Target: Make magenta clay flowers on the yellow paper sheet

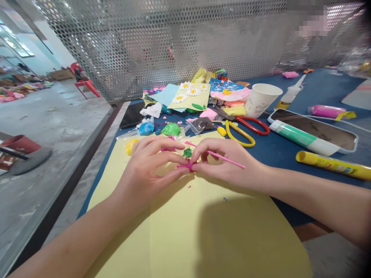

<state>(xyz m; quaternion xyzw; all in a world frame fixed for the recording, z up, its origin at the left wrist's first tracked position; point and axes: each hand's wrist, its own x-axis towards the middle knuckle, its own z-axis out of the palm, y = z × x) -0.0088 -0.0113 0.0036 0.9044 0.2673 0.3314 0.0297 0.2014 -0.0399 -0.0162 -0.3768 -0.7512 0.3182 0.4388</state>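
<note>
A small magenta clay flower (189,166) lies between my fingertips above the yellow paper sheet (174,227). My left hand (153,162) pinches its left side with thumb and forefinger, the other fingers spread loosely. From the right, thumb and fingertips of my right hand (223,160) close on the same flower. A thin pink stick (228,160) is tucked through the right hand's fingers and slants down to the right. Just beyond the fingertips is a dark green clay piece (188,152). More magenta clay shows behind the left fingers, partly hidden.
Bags of blue (147,126), green (171,129) and dark clay (203,124) sit beyond the hands. Red-handled scissors (253,125), yellow-handled scissors (240,135), a paper cup (262,100), a phone (344,135), a green-white tube (301,137) and a yellow glue stick (333,165) lie rightward. A perforated metal panel (188,46) stands behind.
</note>
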